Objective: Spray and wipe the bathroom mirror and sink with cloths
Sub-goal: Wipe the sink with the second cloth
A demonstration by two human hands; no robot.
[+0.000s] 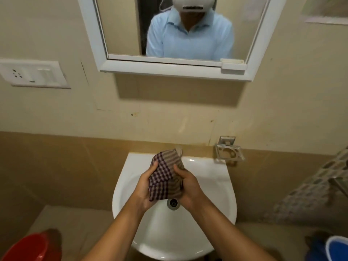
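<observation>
Bathroom surroundings, off the job

On the cream wall at left sits a white switch plate (34,74) with a socket and switches; down the wall there's a small dark mark (132,114) and a tan tiled band (56,157) runs across below; at right, a metal soap dish (228,150) is fixed to the tiles, its tray bare; bottom left corner shows a red bucket (33,248), bottom right a blue bucket (337,248), and a patterned surface (316,185) slants in along the right edge, too blurred to identify
</observation>
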